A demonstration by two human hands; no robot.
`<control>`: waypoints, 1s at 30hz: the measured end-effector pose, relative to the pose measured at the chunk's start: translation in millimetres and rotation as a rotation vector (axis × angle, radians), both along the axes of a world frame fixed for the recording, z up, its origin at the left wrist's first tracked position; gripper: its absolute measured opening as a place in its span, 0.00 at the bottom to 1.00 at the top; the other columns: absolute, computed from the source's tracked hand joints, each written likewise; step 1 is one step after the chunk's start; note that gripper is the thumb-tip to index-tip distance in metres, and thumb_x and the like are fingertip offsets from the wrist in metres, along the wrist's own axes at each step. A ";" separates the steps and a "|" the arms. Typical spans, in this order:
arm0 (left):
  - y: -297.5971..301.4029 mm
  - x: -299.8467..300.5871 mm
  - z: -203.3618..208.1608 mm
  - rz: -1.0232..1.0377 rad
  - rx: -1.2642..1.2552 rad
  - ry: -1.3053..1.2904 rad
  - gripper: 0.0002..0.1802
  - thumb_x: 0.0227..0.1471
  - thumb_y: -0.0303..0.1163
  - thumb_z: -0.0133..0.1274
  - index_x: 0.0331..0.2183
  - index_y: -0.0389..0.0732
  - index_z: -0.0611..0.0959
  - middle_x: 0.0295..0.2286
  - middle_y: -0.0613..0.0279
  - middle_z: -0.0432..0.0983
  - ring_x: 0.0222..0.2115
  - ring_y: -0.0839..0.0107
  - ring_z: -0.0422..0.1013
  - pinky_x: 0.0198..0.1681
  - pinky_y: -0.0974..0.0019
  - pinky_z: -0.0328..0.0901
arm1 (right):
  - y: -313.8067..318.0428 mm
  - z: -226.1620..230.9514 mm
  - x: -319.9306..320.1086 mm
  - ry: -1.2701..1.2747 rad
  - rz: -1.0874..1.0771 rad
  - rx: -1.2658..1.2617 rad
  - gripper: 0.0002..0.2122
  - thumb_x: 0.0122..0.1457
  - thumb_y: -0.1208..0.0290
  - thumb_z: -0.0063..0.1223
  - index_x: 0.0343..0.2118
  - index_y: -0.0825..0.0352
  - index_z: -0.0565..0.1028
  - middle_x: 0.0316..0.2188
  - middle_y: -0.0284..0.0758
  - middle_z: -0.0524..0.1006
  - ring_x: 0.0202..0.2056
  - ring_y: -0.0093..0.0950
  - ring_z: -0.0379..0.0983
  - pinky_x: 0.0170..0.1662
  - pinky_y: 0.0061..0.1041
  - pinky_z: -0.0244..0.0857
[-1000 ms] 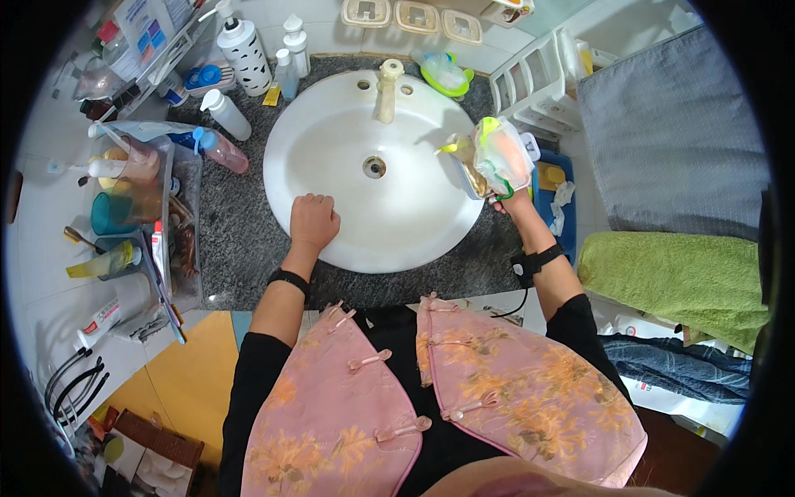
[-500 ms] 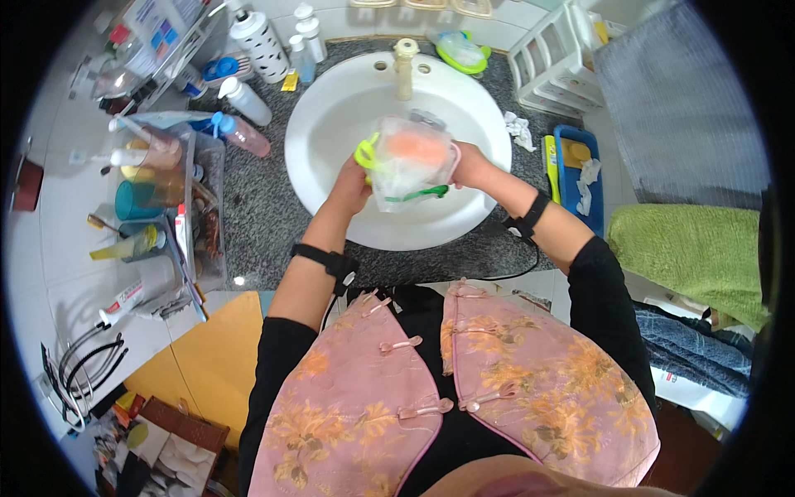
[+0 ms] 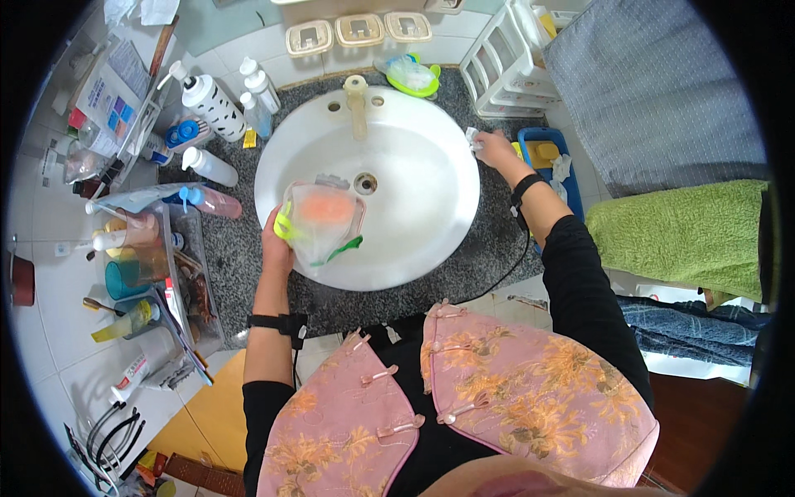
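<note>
Left hand [image 3: 275, 244] now, nearest of the two, and it has the load all to itself: fingers gripping the translucent bag [image 3: 323, 219] by its left side, right at the yellow-green band [image 3: 283, 222]. Half a second ago both hands were on that bag over the middle of the sink [image 3: 414, 224]; now it has swung to the left part of the basin, the orange-pink patch on it facing up and a green strip [image 3: 346, 248] at its lower right corner. Drain [image 3: 365, 183] just beyond the bag's right side, uncovered now!

Out to the right, well apart from the bag, the right hand [image 3: 498, 151] has let go and gone to the sink's right rim, fingers closed on the crumpled white tissue [image 3: 474, 139] that was lying loose on the counter [image 3: 381, 302] before. Just beside that wrist, the blue tray [image 3: 528, 134]. Farther back stands the faucet [image 3: 356, 103], and behind it to the right, against the wall, the bright green dish [image 3: 414, 79].
</note>
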State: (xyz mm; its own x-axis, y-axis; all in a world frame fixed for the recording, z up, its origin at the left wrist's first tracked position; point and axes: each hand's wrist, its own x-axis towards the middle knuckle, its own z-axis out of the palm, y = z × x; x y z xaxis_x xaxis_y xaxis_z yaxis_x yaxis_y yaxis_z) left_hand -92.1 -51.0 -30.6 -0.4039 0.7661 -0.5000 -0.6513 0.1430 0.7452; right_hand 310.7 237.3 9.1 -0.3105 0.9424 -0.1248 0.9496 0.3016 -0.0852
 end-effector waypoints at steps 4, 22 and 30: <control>-4.6 0.9 -3.2 -0.019 0.056 0.133 0.18 0.57 0.31 0.46 0.49 0.36 0.72 0.41 0.63 0.74 0.39 0.74 0.71 0.42 0.70 0.67 | 28.1 -16.3 -3.4 0.176 -0.148 -0.269 0.09 0.48 0.71 0.54 0.35 0.60 0.76 0.26 0.43 0.76 0.25 0.36 0.75 0.29 0.35 0.71; -11.3 -1.7 -1.3 -0.027 0.115 0.093 0.16 0.57 0.30 0.45 0.47 0.37 0.73 0.39 0.64 0.73 0.37 0.74 0.71 0.40 0.70 0.67 | 123.3 -23.4 -148.9 0.785 -0.170 -0.053 0.14 0.48 0.71 0.51 0.40 0.60 0.78 0.28 0.40 0.79 0.30 0.33 0.77 0.34 0.29 0.70; -17.5 -8.6 -20.7 -0.012 0.128 0.011 0.19 0.57 0.28 0.42 0.50 0.37 0.71 0.43 0.59 0.73 0.41 0.70 0.71 0.44 0.66 0.69 | 162.4 -28.8 -79.7 0.473 -0.228 0.198 0.24 0.44 0.70 0.59 0.49 0.64 0.73 0.38 0.43 0.77 0.44 0.38 0.73 0.49 0.30 0.65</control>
State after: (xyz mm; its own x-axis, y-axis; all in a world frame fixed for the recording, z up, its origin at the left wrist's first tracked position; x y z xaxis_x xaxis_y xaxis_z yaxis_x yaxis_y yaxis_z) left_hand -100.7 -68.5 -51.3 -0.3989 0.8283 -0.3935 -0.6418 0.0543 0.7649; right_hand 231.1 399.7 -19.7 -0.0750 0.9835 0.1645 0.8646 0.1463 -0.4806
